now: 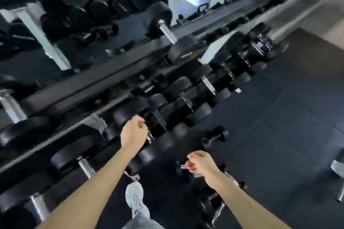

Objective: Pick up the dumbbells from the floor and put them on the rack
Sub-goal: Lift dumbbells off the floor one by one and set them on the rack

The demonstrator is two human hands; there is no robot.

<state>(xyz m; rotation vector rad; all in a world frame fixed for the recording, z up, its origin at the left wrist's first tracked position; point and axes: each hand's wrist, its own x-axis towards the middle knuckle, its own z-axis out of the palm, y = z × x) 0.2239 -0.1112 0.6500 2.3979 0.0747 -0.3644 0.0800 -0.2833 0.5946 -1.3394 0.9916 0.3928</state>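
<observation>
The black dumbbell rack [89,83] runs diagonally from lower left to upper right, with several dumbbells on its tiers. My left hand [133,132] is at the lower tier, its fingers curled round the chrome handle of a black dumbbell [149,138] there. My right hand [202,163] grips the chrome handle of a small dumbbell [183,166] held above the floor, in front of the rack. A further small dumbbell [216,135] lies on the floor by the rack's foot. The view is blurred.
My grey shoe [134,194] stands on the black rubber floor [279,126] close to the rack. More dumbbells lie on the floor at the lower right [210,204] and at the right edge [337,169]. A mirror wall [74,15] backs the rack.
</observation>
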